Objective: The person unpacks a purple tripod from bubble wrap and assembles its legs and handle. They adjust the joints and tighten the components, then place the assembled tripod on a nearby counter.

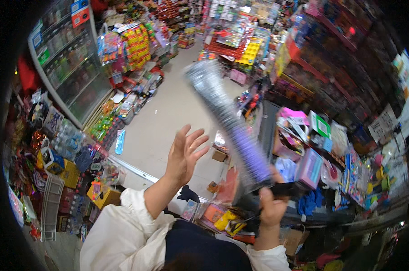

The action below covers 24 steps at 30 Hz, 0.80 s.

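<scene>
My right hand (pixel 272 206) grips the black end of a long tube-shaped item (pixel 248 149). Ribbed purple fills its lower half, and shiny silver or clear plastic the upper half. It slants up and left over the floor, blurred by motion, so I cannot tell its exact kind. My left hand (pixel 187 152) is raised to the left of it, fingers spread and holding nothing. A gap separates that hand from the tube. Beyond my right hand, a counter carries a pink and teal box (pixel 309 168) and a pink basket-like container (pixel 287 147) of small goods.
A glass-door drinks fridge (pixel 68 64) stands at the left. Bagged goods and bottles crowd the tiled floor (pixel 146 122) along its edges. A blue packet (pixel 120 141) lies on the tiles. Packed shelves (pixel 326 67) rise at the right, and a small cardboard box (pixel 219 155) sits near the counter.
</scene>
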### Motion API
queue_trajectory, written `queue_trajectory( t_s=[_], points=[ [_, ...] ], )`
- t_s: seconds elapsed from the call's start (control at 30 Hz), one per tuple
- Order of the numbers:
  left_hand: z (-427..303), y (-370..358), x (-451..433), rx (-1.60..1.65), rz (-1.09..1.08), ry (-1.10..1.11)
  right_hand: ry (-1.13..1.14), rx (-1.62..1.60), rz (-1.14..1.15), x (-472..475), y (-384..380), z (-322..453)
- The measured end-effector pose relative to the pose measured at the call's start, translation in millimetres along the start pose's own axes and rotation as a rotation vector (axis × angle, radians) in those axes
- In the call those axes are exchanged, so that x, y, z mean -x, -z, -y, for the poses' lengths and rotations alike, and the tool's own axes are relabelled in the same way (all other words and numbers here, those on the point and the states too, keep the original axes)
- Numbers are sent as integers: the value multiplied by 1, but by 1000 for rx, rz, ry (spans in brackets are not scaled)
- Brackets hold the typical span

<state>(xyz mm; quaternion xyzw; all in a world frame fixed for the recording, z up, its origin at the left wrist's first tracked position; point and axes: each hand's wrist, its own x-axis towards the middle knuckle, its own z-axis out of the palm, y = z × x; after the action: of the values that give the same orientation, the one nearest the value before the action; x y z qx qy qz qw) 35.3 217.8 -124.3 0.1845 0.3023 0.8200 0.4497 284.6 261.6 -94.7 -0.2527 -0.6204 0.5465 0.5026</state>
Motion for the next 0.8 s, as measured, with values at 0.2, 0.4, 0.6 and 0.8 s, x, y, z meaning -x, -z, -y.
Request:
queue_trajectory(
  t_s=[0.2,0.4,0.6,0.8],
  points=[
    [-52,74,-96,395,-190,43,121,447,436,-52,-130,-79],
    [-125,148,-203,404,-268,55,160,435,458,-157,-286,-134],
    [-236,168,-293,385,-383,158,349,479,450,-267,-416,-131],
    [-300,159,-343,280,-375,53,181,305,617,-351,-457,-118]
  ],
)
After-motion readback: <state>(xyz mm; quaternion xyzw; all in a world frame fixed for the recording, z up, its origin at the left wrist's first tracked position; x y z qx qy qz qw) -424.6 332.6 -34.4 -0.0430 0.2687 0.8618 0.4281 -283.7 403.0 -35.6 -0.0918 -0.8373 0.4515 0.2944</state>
